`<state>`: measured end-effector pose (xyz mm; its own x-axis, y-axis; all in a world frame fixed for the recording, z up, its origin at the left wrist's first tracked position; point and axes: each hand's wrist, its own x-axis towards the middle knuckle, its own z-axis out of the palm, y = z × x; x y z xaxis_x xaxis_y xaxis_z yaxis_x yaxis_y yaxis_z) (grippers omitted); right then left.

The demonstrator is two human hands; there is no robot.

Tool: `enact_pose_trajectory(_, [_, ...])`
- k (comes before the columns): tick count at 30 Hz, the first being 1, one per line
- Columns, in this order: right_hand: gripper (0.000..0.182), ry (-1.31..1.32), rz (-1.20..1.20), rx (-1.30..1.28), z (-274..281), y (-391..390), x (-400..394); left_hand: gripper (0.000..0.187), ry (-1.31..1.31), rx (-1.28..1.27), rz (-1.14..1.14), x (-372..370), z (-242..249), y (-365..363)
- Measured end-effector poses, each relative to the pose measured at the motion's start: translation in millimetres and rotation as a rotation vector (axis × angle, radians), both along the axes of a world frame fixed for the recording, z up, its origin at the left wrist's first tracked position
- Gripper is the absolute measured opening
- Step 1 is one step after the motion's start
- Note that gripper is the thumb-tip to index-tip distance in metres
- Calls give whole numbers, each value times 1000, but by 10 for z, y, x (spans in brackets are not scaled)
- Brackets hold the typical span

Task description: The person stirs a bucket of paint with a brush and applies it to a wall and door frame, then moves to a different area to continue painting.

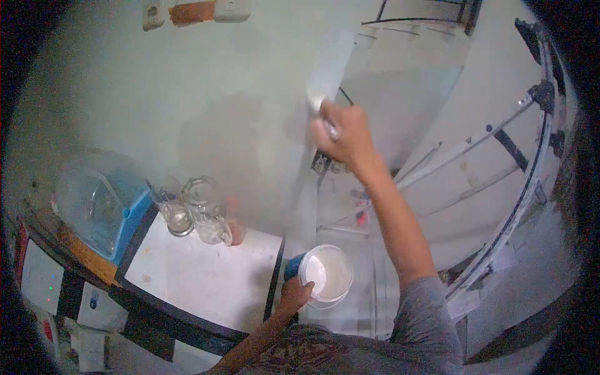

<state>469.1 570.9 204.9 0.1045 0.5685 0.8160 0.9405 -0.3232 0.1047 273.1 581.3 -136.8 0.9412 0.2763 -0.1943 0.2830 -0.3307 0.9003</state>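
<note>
My right hand [350, 131] is raised and closed round the handle of a paintbrush [316, 95]. The pale bristles meet the vertical edge of the light wall [256, 69] and are slightly blurred. Lower down, my left hand [296, 295] grips the rim of a small white bucket [349, 272], thumb over the edge. White paint [316, 275] shows inside the tilted bucket. A lighter, wet-looking strip [334, 62] runs along the wall's edge above the brush.
Glass jars [203, 206] stand on a white-topped table [206, 275] at left, beside a blue-edged clear container [109, 212]. Wall sockets [232, 9] sit at the top. To the right, a metal ladder [462, 156] leans across a lower area.
</note>
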Motion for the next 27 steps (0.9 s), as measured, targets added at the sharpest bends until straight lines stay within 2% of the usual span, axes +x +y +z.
enact_pose_trajectory(4, [16,126,-86,-110,-10,29,-138,44,-48,-101,-4,25,-202,-15])
enact_pose_trajectory(6, [14,-30,96,258,255,48,-160,43,-34,3,57,40,-266,-47])
enact_pose_trajectory(8, [16,-35,83,282,404,103,-68,43,-15,16,28,25,-201,-45])
enact_pose_trajectory(10, [18,-107,-8,178,378,168,69,42,3,39,-3,1,-112,15])
enact_pose_trajectory(11, [18,-94,-31,64,258,170,70,42,-89,177,-89,-25,-68,42])
enact_pose_trajectory(12, [18,-92,-34,65,121,173,11,42,-135,244,-134,-13,-105,48])
enact_pose_trajectory(13, [16,-61,-81,-82,-8,176,-64,42,-182,312,-175,-1,-155,51])
enact_pose_trajectory(14, [14,-32,-126,-231,-72,177,-107,42,-84,124,-119,85,-315,26])
enact_pose_trajectory(15, [14,-27,-125,-235,-98,160,-129,42,20,-66,-63,82,-265,10])
enact_pose_trajectory(18, [12,15,-26,-205,14,130,-198,42,-24,17,10,-5,-55,7])
enact_pose_trajectory(19, [12,-28,60,3,189,136,-263,42,-24,15,14,17,-50,38])
enact_pose_trajectory(20, [13,-65,142,210,286,142,-268,41,-101,184,-138,6,-58,82])
enact_pose_trajectory(21, [13,-55,137,209,307,154,-184,41,-174,352,-296,-24,-89,101])
enact_pose_trajectory(22, [13,-48,70,185,328,170,-77,41,-166,350,-303,28,-333,82])
enact_pose_trajectory(23, [13,-41,3,159,300,168,-10,40,-193,337,-259,131,-755,41])
enact_pose_trajectory(24, [13,-31,-5,156,172,144,4,39,-203,327,-241,109,-846,3])
enact_pose_trajectory(25, [16,-14,-57,14,-20,126,7,39,-212,317,-223,73,-808,-21])
enact_pose_trajectory(26, [20,-4,-104,-129,-195,121,14,39,-165,57,-82,64,-757,-62])
enact_pose_trajectory(27, [20,-4,-104,-135,-380,124,36,40,-133,-77,-15,70,-656,-73])
